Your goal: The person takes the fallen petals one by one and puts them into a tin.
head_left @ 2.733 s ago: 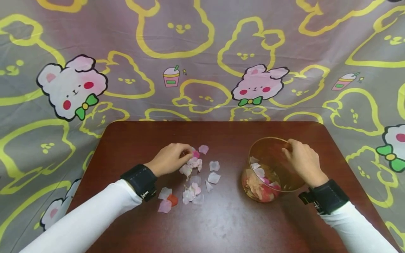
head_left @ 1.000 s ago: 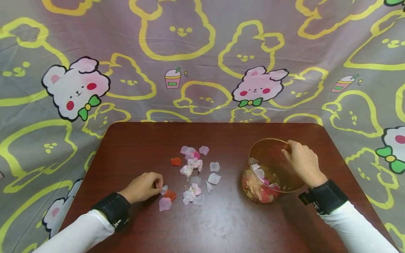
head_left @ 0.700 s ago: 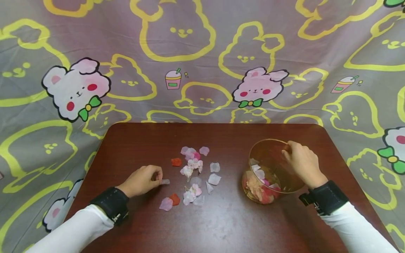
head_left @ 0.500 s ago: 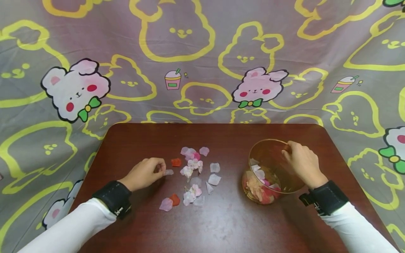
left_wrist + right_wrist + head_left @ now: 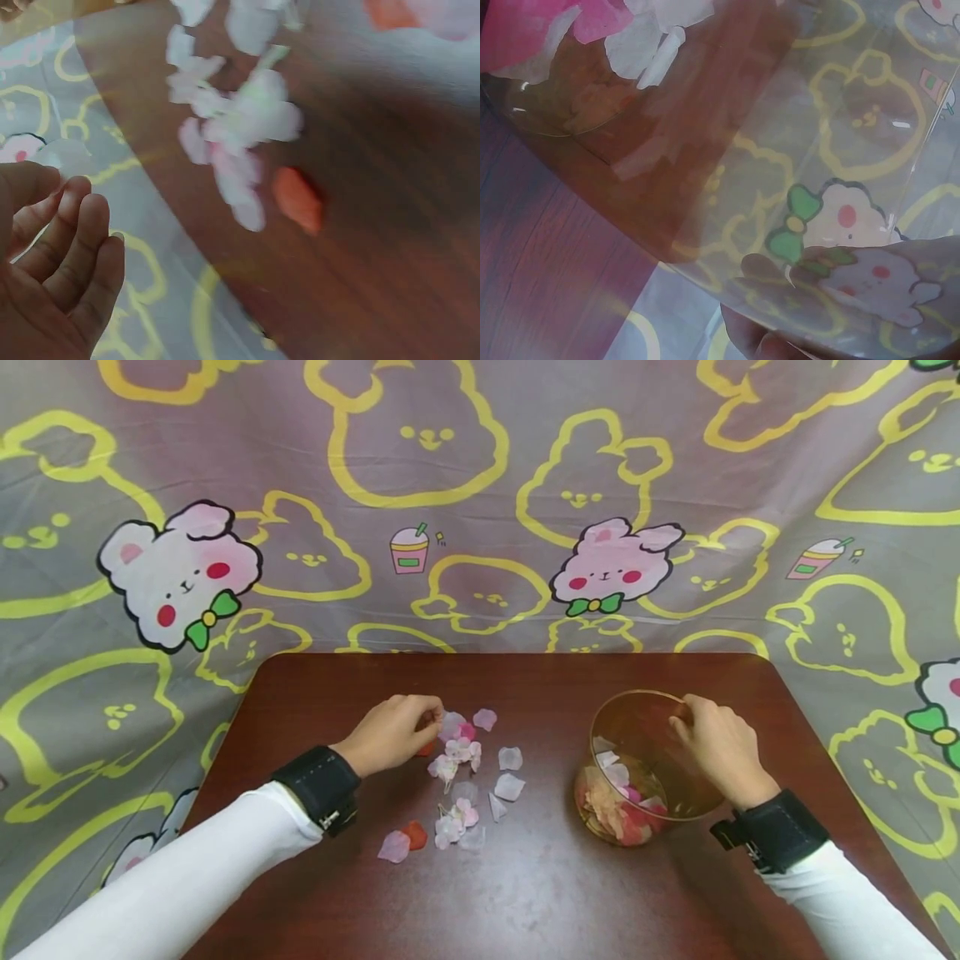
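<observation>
Since half a second ago the left hand [image 5: 393,733] has slid up to the loose petals [image 5: 462,750], fingers curled by an orange petal [image 5: 298,199]; whether it pinches anything I cannot tell. On the glossy brown table [image 5: 525,893], the right hand [image 5: 718,745] grips the rim of the clear round container [image 5: 637,764] of papery petals.

White sleeves [image 5: 187,877], black wrist straps [image 5: 318,785].
</observation>
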### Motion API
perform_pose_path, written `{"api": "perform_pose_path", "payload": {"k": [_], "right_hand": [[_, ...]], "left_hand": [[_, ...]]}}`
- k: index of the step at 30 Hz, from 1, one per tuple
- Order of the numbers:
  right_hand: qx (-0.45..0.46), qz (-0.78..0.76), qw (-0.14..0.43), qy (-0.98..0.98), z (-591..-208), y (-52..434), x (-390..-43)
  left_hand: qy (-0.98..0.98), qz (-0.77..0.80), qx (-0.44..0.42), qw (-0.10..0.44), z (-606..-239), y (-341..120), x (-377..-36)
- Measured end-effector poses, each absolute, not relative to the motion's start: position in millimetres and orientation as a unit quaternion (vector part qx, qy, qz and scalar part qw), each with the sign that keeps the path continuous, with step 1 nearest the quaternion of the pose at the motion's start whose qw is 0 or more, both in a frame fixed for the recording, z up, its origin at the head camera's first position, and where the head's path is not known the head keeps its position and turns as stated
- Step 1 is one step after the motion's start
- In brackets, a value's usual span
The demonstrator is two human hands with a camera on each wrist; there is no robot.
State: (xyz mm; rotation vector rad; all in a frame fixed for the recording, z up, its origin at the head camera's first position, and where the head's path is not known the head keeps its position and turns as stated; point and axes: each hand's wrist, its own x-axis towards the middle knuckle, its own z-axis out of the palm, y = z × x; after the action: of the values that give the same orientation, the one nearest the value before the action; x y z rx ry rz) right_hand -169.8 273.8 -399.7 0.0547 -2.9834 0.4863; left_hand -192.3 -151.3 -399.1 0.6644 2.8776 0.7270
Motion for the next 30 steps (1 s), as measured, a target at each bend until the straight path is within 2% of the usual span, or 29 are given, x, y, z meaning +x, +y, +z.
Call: {"api": "perform_pose_path", "payload": {"k": [9, 19, 24, 30], "right_hand": [[0.023, 0.164, 0.066, -0.984, -399, 274, -169], [0.018, 0.163, 0.058, -0.985, -398, 273, -169], [0.022, 0.163, 0.062, -0.984, -398, 274, -169], [0.03, 0.163, 0.07, -0.984, -398, 275, -169]], "left_hand": [[0.935, 0.208, 0.287, 0.001, -372, -101, -192], [0.905, 0.206, 0.364, -0.082, -358, -46, -179], [0.895, 0.191, 0.39, -0.103, -356, -20, -175], [0.886, 0.154, 0.424, -0.104, -352, 10, -171]]}}
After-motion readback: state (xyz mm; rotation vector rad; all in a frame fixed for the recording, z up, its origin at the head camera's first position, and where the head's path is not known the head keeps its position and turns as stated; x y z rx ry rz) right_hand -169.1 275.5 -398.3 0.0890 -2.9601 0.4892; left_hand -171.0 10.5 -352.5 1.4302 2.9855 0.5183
